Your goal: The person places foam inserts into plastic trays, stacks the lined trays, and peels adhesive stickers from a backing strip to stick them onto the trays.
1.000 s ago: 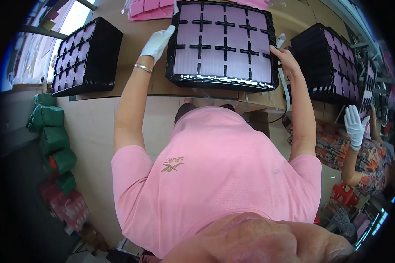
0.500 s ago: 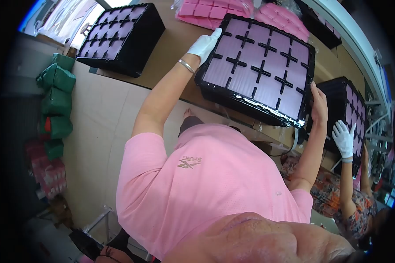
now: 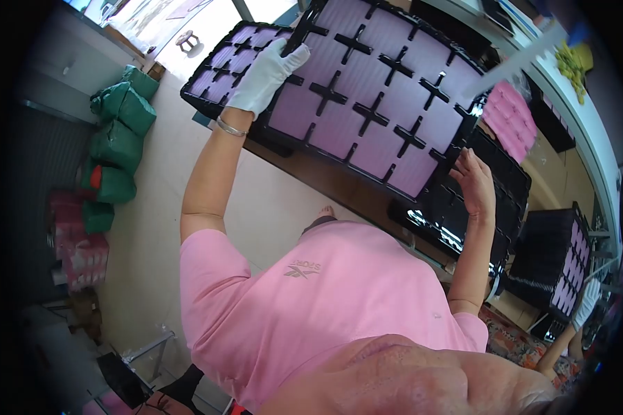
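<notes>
A black tray with lilac panels and black crosses (image 3: 377, 86) is tilted in the air in front of me. My left hand (image 3: 266, 76), in a white glove, grips its left edge, thumb over the rim. At its lower right edge is my bare right hand (image 3: 474, 183), fingers bent against the rim; the exact contact is partly hidden. Beneath and to the right sits a glossy black tray (image 3: 488, 187) with no lilac panels showing. Partly behind the held tray, on the left, stands a stack of lilac-filled trays (image 3: 218, 66).
Another tray stack (image 3: 547, 256) stands at the right, with a co-worker's gloved hand (image 3: 587, 303) beside it. Pink padded pieces (image 3: 509, 117) lie at the upper right. Green bundles (image 3: 118, 145) line the floor at left, near a small stool (image 3: 185, 40).
The lilac-filled tray has come up off the black one and moved left with my hands, toward the left stack. The view has turned left. The co-worker's hand is lower in view.
</notes>
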{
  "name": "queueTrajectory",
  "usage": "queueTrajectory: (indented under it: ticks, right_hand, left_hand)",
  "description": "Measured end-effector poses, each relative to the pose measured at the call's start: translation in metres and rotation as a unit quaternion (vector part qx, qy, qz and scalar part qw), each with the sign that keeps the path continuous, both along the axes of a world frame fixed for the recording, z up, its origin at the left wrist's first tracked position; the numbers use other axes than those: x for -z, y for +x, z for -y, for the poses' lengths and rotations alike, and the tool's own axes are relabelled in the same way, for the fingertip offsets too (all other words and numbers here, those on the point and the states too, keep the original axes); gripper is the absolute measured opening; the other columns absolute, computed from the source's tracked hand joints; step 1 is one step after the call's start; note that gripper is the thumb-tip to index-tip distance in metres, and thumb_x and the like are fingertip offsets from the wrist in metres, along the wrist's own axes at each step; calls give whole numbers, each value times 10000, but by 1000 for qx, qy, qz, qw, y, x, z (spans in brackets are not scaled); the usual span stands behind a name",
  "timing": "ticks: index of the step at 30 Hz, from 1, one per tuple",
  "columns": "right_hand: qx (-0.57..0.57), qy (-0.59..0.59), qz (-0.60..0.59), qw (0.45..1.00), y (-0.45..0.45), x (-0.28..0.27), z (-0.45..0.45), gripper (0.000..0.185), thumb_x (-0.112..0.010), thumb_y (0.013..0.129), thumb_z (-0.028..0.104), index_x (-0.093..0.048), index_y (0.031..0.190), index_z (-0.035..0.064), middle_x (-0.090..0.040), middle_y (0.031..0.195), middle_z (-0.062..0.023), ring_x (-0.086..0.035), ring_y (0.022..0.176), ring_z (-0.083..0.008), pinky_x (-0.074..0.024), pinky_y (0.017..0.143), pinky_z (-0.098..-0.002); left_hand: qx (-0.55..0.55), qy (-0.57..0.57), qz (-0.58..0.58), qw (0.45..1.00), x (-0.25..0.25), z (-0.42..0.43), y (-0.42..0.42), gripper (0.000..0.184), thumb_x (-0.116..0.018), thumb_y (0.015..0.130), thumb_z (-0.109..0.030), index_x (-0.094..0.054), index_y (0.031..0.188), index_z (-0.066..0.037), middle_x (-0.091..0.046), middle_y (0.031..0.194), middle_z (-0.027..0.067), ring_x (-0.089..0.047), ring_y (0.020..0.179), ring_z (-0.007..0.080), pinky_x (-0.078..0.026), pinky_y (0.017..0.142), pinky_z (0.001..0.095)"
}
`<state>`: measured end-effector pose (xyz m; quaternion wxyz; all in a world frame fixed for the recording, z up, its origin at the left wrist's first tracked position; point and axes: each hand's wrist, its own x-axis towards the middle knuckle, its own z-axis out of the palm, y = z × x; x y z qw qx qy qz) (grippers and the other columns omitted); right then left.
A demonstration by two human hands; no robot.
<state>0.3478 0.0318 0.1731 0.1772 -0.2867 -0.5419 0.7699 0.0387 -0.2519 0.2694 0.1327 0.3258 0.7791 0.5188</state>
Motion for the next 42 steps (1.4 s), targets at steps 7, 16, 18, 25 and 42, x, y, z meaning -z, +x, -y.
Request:
queueTrajectory:
  ticks: [7, 16, 18, 25, 42]
  right_hand:
    - [-194, 82, 33, 977, -186, 17, 91, 521, -503, 943, 449, -597, 1167, -12, -614, 1146, -83, -554, 1064, -184, -471, 830, -373]
    - [-205, 336, 151, 907, -317, 34, 150, 818, -452, 847, 667, -636, 948, -124, -644, 935, -289, -635, 914, -353, -463, 797, -420]
    - [-247, 365, 199, 875, -326, 20, 166, 844, -407, 846, 690, -640, 971, -112, -617, 973, -345, -617, 959, -426, -463, 808, -454]
    - [-244, 470, 282, 800, -338, 7, 208, 908, -391, 821, 749, -614, 1115, -80, -383, 1335, -385, -489, 1168, -461, -434, 948, -450]
    - [-74, 591, 106, 796, -315, -20, 219, 411, -619, 871, 386, -625, 852, -25, -666, 814, -160, -662, 747, -293, -501, 675, -389]
  left_hand:
    - [-137, -133, -7, 982, 31, 114, -156, 808, -508, 857, -639, -523, 1256, 63, -557, 1245, 191, -498, 1169, 237, -333, 1017, 319]
    - [-136, -399, -172, 891, 92, 166, -312, 659, -398, 941, -539, -585, 1153, 56, -623, 871, 265, -618, 903, 353, -436, 796, 432]
    - [-80, -413, -286, 861, 117, 185, -358, 612, -316, 960, -507, -536, 1179, 21, -620, 881, 276, -609, 911, 388, -437, 792, 453]
    - [-157, -395, -239, 873, 124, 175, -381, 878, -221, 890, -695, -665, 933, 60, -609, 988, 321, -564, 1020, 448, -405, 911, 467]
    - [-221, 149, -5, 964, 23, 110, -250, 587, -468, 950, -446, -507, 1241, 62, -563, 1236, 200, -550, 1137, 288, -459, 892, 355]
